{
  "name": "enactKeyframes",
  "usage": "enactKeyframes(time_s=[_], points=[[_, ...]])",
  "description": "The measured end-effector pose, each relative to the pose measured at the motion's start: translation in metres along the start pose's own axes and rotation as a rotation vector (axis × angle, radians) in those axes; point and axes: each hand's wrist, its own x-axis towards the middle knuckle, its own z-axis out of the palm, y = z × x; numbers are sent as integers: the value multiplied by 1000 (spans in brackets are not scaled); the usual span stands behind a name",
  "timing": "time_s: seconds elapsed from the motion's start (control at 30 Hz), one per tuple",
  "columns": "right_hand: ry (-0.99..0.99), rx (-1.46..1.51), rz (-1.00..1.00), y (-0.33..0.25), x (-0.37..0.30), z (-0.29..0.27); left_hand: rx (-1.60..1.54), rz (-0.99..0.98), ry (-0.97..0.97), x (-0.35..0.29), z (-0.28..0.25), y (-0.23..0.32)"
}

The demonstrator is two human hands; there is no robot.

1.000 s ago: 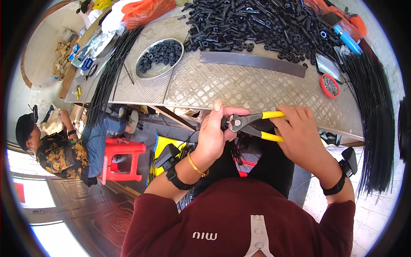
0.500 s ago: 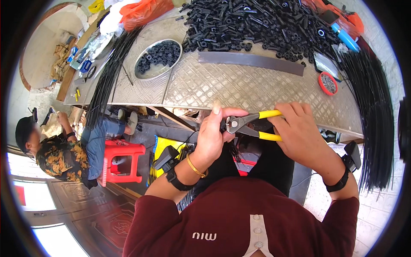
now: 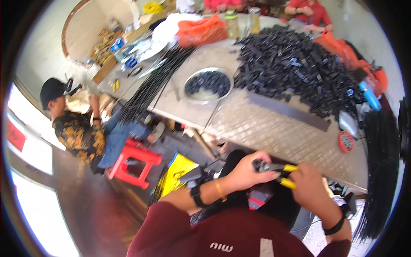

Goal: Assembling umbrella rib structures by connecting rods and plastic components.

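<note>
Open passage runs across the worktop (image 3: 257, 126) between the metal bowl (image 3: 204, 96) and red dish (image 3: 340, 142), with yellow-handled end-cutting pliers (image 3: 279, 167) in front and the grey strip (image 3: 289, 112) and heaped black parts (image 3: 295, 68) obstructing behind.

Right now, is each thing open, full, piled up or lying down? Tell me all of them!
Yellow-handled pliers, handles spread apart
Right grip, closed on those handles
Left grip, curled at the pliers' head, details blurred
Metal bowl, part-filled with black pieces
Red dish, holding small grey bits
Black parts, heaped
Grey strip, lying on the table
Left orange bag, crumpled
Red stool, upright
</note>
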Motion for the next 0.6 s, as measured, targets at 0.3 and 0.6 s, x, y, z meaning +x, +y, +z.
enactKeyframes(time_s=[0.3, 0.6], points=[[52, 19, -38, 9, 1, 1, 15, 36, 15, 5, 1, 5], [14, -159, -112, 18, 8, -22, -14, 56, 64, 4, 1, 1]])
